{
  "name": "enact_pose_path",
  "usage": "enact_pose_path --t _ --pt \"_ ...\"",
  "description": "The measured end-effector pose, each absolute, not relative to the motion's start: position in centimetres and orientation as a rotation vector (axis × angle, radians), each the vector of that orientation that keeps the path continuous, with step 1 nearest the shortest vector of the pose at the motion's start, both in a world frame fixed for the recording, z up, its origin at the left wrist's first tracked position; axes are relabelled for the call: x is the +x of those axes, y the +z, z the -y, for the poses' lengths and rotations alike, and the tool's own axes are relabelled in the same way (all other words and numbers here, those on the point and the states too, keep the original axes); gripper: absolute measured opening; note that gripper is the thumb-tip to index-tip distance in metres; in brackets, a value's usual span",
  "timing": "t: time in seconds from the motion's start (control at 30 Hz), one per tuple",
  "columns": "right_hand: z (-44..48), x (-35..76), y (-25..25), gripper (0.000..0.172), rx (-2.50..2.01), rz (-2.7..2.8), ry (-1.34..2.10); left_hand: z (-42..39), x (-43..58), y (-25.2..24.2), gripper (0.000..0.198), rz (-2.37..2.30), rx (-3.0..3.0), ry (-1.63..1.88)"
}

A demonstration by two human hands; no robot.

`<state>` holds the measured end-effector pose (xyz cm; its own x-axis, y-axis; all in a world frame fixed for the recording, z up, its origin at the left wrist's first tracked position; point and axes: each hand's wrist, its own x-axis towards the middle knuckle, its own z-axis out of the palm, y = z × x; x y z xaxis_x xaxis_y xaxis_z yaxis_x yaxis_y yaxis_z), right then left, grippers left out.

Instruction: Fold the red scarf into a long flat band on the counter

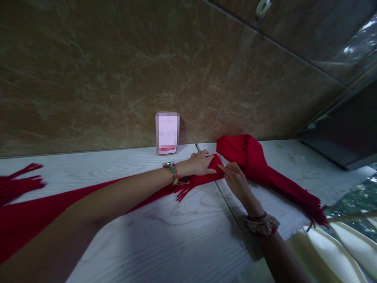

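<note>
A long red scarf (106, 188) runs across the white board from the left to the middle, passing under my left forearm. My left hand (202, 163) lies on its folded end, palm down with the fingers spread. Fringe (183, 193) sticks out below that wrist. At the right edge of the fold, my right hand (235, 176) has its index finger stretched over the cloth and its other fingers curled; the thumb is mostly hidden. A looped red scarf part (256, 157) lies just beyond, its fringed end (316, 210) trailing right. Whether the red pieces join is hidden.
A phone-like rectangle (167, 133) with a blurred screen leans on the brown marbled wall (118, 78). More red fringe (23, 182) lies at far left. A gap (232, 212) splits the white surface (176, 236). A dark box-like object (341, 129) stands at right, above pale slats (338, 251).
</note>
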<state>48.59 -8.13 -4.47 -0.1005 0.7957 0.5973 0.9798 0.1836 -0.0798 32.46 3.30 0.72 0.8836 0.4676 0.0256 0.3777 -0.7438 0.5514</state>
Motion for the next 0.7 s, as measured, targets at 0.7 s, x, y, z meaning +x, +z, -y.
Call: enact_pose_path --t 0.7 --pt "6.7 47.7 -1.6 0.041 -1.579 1.873 -0.627 1.0 25.2 -1.8 0.059 -0.762 2.994 -0.028"
